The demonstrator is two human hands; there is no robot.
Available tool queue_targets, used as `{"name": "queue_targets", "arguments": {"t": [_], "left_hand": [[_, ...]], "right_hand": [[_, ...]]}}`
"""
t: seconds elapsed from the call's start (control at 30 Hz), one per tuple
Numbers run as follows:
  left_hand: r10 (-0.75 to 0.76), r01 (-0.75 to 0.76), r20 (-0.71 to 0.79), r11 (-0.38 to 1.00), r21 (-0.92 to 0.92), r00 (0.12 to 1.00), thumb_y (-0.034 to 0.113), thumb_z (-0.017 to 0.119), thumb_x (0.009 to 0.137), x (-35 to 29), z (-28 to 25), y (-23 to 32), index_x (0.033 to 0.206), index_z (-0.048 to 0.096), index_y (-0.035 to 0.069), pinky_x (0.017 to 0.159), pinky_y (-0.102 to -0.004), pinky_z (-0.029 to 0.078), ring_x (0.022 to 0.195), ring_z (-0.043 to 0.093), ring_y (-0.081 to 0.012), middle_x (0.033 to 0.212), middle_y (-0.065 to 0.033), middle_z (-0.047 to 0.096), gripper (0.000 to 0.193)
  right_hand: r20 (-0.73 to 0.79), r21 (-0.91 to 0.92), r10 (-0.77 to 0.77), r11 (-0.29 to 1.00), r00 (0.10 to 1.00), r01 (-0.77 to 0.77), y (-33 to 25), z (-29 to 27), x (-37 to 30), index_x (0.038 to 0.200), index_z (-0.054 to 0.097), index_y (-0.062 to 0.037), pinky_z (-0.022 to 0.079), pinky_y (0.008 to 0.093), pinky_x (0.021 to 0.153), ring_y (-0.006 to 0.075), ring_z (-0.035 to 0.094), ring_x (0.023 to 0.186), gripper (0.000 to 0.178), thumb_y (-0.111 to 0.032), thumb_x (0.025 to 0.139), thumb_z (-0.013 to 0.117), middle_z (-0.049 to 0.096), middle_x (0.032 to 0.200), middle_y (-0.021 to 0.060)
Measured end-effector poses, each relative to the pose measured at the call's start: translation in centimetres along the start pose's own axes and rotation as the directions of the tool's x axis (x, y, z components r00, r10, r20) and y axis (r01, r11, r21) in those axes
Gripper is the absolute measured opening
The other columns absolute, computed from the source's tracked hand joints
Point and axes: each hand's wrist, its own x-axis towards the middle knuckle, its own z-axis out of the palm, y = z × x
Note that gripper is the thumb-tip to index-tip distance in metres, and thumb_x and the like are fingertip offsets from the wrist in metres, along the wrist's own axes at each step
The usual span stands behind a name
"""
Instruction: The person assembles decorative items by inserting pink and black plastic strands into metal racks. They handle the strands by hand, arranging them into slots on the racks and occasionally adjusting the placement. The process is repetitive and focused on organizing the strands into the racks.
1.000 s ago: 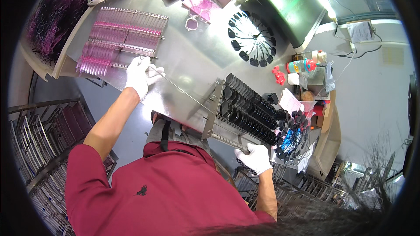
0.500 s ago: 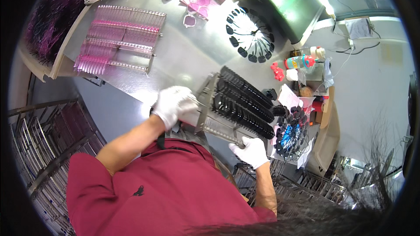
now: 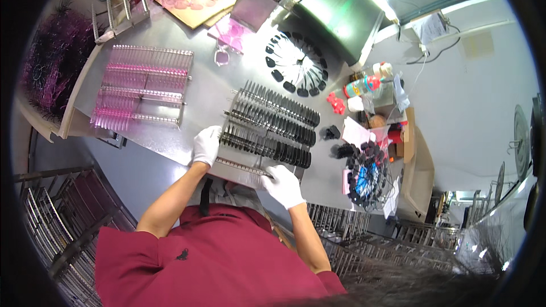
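Observation:
A metal rack (image 3: 242, 166) filled with rows of thin black pieces lies on the steel table in front of me. My left hand (image 3: 206, 145), in a white glove, grips its left side near the front corner. On the front bar, toward the right, my right hand (image 3: 282, 186) has its gloved fingers closed; the fingertips are partly hidden. To the left lies a similar rack holding rows of clear pink pieces (image 3: 145, 82). Beyond the black rack, dark flat pieces on thin stems form a ring (image 3: 297, 63) under bright light.
A green-lit box (image 3: 341, 14) stands at the back. Right of the rack are a bottle (image 3: 361, 86), a red item (image 3: 335, 103) and a bundle of black and blue pieces (image 3: 365, 179). A bin of dark purple strands (image 3: 51, 71) borders the table's left. More racks (image 3: 74, 222) stand lower left.
The rack of black pieces has gone from tilted in my hands to flat on the table, further left. My right hand has moved left with it. The whole view has shifted.

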Motion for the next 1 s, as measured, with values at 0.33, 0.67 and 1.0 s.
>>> {"name": "queue_targets", "arguments": {"t": [0.33, 0.67, 1.0], "left_hand": [[0.286, -0.349, 0.215, 0.859, 0.374, 0.934, 0.025, 0.058, 0.107, -1.5, -2.2, 3.2, 0.131, 0.064, -0.003, 0.08, -0.0474, 0.057, 0.089, 0.069, -0.038, 0.091, -0.0204, 0.067, 0.037], [0.179, -0.234, 0.212, 0.934, 0.271, 0.961, 0.017, 0.062, 0.103, -3.7, -0.8, 2.1, 0.123, 0.067, -0.007, 0.095, -0.0486, 0.053, 0.105, 0.065, -0.0417, 0.115, -0.0243, 0.067, 0.032], [-0.164, 0.159, 0.017, 0.972, 0.171, 0.986, 0.026, 0.057, 0.106, 2.7, -0.9, 8.4, 0.101, 0.073, 0.0, 0.095, -0.048, 0.054, 0.104, 0.069, -0.0409, 0.1, -0.021, 0.072, 0.03]], "right_hand": [[0.14, -0.158, 0.219, 0.968, 0.966, -0.197, 0.4, -10.3, 0.0, 0.069, 0.074, -0.0088, 0.057, 0.0465, 0.069, 0.0394, 0.072, 0.071, 0.05, -0.047, 0.1, 0.065, 0.069, 0.069, 0.0183], [-0.06, -0.063, 0.121, 0.99, 0.991, -0.125, 16.9, -9.1, 29.7, 0.101, 0.08, -0.0033, 0.058, 0.0471, 0.088, 0.0404, 0.076, 0.094, 0.035, -0.036, 0.098, 0.068, 0.078, 0.101, 0.0216], [-0.035, -0.058, 0.339, 0.938, 0.94, -0.341, 24.7, -4.5, 35.3, 0.108, 0.076, -0.0006, 0.058, 0.0453, 0.087, 0.0392, 0.076, 0.093, 0.031, -0.021, 0.084, 0.072, 0.078, 0.099, 0.0243]]}}
